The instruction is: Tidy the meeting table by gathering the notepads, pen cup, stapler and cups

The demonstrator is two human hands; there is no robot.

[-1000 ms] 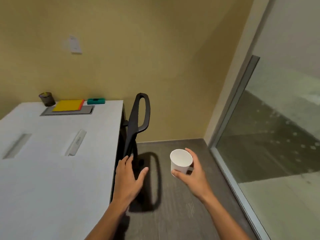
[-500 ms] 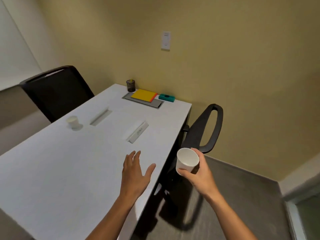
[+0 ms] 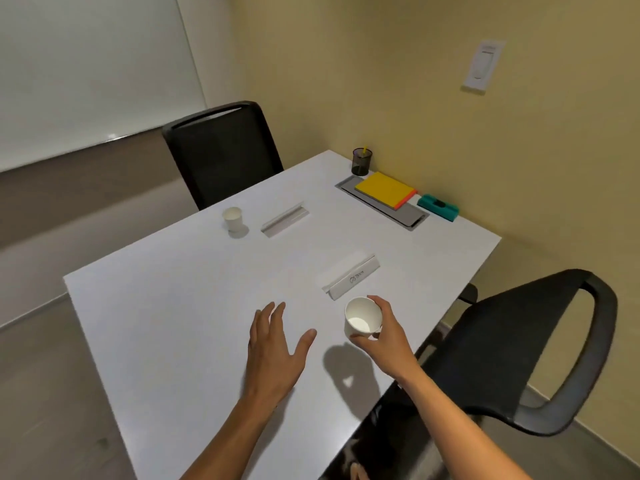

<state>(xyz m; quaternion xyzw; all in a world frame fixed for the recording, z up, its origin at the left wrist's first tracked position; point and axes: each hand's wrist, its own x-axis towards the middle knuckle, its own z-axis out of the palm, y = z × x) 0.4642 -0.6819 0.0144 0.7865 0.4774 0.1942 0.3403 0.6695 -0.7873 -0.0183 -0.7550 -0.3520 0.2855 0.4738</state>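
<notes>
Lower centre, the right hand (image 3: 382,336) grips a paper cup (image 3: 362,317) to gather it, the left hand (image 3: 275,348) spread empty, free for the next pickup

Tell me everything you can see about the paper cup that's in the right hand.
The paper cup is plain white, round, and looks empty, with its open mouth tipped toward the camera so the pale bottom shows inside. The right hand grips it from the side and underneath, fingers curled round its wall. It is held above the white table, near the right edge, casting a shadow below.
</notes>
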